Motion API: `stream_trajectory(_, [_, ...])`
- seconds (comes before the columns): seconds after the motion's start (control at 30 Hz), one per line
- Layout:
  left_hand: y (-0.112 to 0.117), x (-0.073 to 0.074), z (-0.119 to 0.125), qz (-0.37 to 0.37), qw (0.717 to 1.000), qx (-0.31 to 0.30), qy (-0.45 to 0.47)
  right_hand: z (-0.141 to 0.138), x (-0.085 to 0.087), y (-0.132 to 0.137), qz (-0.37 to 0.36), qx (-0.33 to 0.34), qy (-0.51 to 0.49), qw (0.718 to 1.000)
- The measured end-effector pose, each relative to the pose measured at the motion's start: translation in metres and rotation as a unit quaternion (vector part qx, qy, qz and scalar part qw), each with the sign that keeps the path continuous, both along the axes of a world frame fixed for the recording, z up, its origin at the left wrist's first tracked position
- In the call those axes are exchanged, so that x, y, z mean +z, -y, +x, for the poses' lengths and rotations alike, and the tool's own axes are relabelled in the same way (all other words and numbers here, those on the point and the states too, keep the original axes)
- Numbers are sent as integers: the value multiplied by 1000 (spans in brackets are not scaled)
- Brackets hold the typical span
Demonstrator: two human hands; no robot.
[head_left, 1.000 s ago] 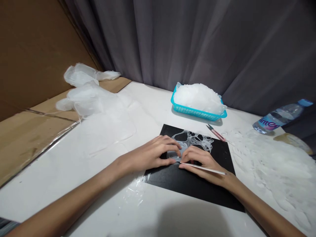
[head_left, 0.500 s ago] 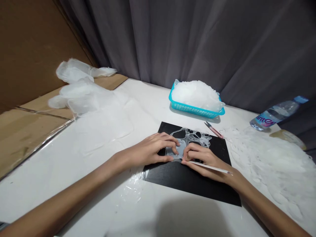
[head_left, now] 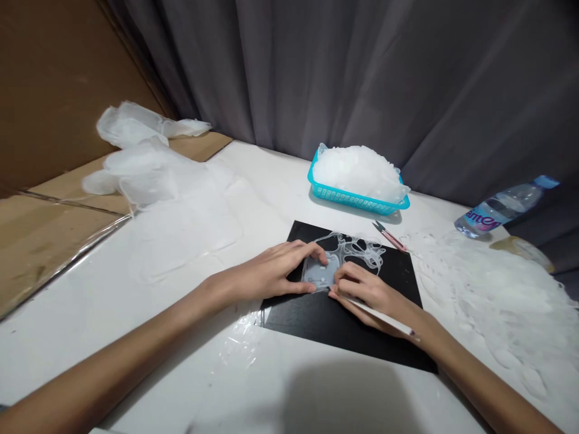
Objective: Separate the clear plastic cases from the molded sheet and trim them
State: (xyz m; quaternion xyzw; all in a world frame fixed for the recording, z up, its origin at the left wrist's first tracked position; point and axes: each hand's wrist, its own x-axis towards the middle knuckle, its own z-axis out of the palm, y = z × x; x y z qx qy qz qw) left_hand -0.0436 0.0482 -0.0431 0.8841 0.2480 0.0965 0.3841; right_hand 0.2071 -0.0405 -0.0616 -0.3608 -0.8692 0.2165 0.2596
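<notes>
Stick [head_left: 380, 314] tilted lower | right fingers [head_left: 355, 288] clamp it, left fingers [head_left: 298, 288] apart | black mat [head_left: 339, 331], table [head_left: 266, 181], curtain [head_left: 298, 72]

Dark grey curtain [head_left: 289, 72] behind white table [head_left: 199, 374]; brown panel [head_left: 49, 90], perhaps cardboard, at left.

The left hand [head_left: 281, 269] rests its fingers on a cloudy plastic piece [head_left: 322, 275] upon a black board [head_left: 316, 322]. The right hand [head_left: 373, 293] holds a white stick [head_left: 382, 317]. Behind stands a blue basket [head_left: 348, 196].
</notes>
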Motion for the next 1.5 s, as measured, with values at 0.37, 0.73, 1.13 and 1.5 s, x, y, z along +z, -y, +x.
stream_trajectory(0.37, [1,-3,0,-62,997,-24,42,-11,-12,1,55,-47,40,997])
stream_trajectory(0.73, [12,19,-4,-81,984,126,-93,-20,-15,2,221,-141,74,962])
stream_trajectory(1.13, [26,-8,19,-222,951,188,108,-27,-12,4,245,-183,51,951])
stream_trajectory(1.5, [27,-8,20,-125,963,237,28,-30,-14,4,149,-161,-8,975])
